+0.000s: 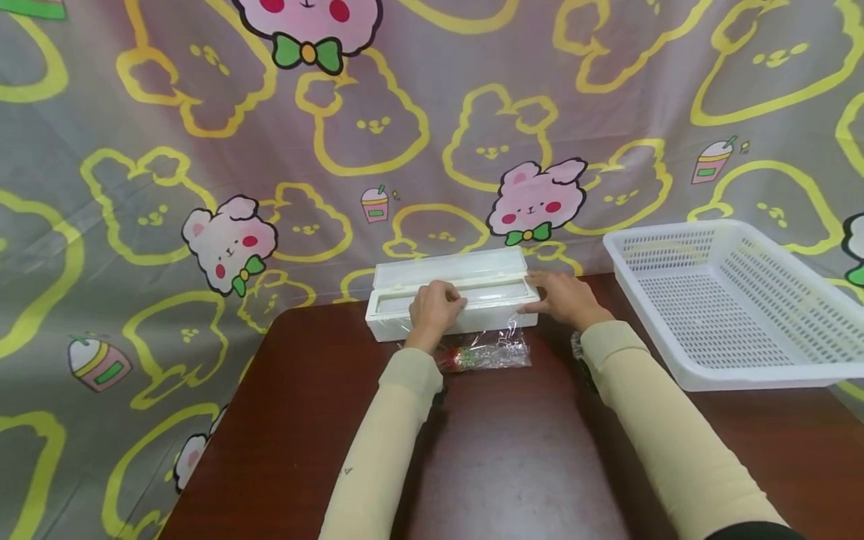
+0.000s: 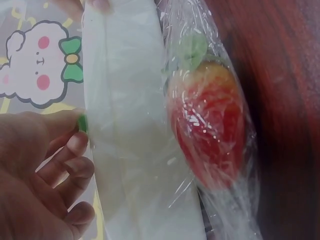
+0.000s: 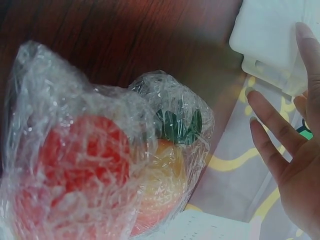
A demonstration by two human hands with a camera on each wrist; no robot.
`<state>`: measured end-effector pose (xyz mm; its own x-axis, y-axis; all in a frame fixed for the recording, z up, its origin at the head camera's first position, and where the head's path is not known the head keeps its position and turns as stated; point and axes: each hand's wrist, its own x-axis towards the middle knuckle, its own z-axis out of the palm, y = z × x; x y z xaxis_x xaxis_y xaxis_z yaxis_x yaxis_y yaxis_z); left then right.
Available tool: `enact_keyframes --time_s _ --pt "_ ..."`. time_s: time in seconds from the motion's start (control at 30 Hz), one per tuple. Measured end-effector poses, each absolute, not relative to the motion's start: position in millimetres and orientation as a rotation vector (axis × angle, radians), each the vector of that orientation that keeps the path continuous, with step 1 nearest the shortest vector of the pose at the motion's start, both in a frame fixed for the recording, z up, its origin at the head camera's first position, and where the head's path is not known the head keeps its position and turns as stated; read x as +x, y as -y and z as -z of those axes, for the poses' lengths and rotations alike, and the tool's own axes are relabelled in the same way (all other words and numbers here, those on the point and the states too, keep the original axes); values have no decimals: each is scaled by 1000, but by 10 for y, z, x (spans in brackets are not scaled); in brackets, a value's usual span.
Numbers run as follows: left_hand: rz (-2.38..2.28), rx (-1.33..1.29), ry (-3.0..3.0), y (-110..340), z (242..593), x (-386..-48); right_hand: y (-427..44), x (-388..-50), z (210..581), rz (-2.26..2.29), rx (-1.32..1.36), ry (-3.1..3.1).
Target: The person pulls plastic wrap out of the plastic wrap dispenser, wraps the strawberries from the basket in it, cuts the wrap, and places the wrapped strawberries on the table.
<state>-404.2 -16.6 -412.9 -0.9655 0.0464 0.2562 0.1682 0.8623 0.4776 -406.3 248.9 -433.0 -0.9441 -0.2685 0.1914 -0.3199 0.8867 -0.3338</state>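
A long white cling film box [image 1: 445, 324] stands at the table's back with its lid [image 1: 452, 268] raised. Clear film [image 1: 499, 337] runs from its front down to a wrapped strawberry [image 2: 210, 120], red with green leaves. Over the box's front edge, my left hand [image 1: 435, 311] pinches a small green piece [image 2: 82, 123] between thumb and forefinger; most of that piece is hidden. My right hand [image 1: 567, 298] holds the box's right end, thumb at the front, its other fingers spread behind. Beneath the right wrist lie film-wrapped red and yellow fruits [image 3: 85, 155], one showing green leaves.
A white perforated plastic basket [image 1: 763, 375] stands on the right of the brown table [image 1: 513, 465]. Behind the table hangs a grey curtain [image 1: 432, 127] with yellow outlines and cartoon rabbits. The box stands close to it.
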Motion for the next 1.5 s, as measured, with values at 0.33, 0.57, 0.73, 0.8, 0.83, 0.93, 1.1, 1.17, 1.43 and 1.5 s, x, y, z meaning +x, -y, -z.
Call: enact_keyframes --time_s 0.33,0.57,0.73,0.8,0.83,0.93,1.1,1.17,1.43,1.5 --pt "732 -160 2793 208 4126 -4022 -2507 -4096 4392 -557 440 2929" --pt "743 -169 2792 363 4116 -4018 -2518 -4081 4372 -577 440 2947" --pt "735 -98 2749 609 4096 -4041 -2556 -4068 4301 -574 428 2940" --pt "738 -78 2735 705 4102 -4054 -2577 -4064 4294 -579 421 2939" --pt "736 -74 2731 750 4107 -4060 -2582 -4063 4298 -588 414 2940" --pt "735 -69 2734 869 4130 -4071 -2581 -4063 4319 -617 410 2944" --pt "734 -65 2738 1034 4149 -4063 -2547 -4035 4333 -624 421 2943" --pt "744 -63 2731 1092 4151 -4064 -2539 -4022 4320 -614 421 2941" --pt "769 -57 2732 1257 4156 -4040 -2494 -4031 4302 -607 436 2943" --pt "774 -66 2736 1304 4151 -4038 -2486 -4041 4307 -596 446 2941"
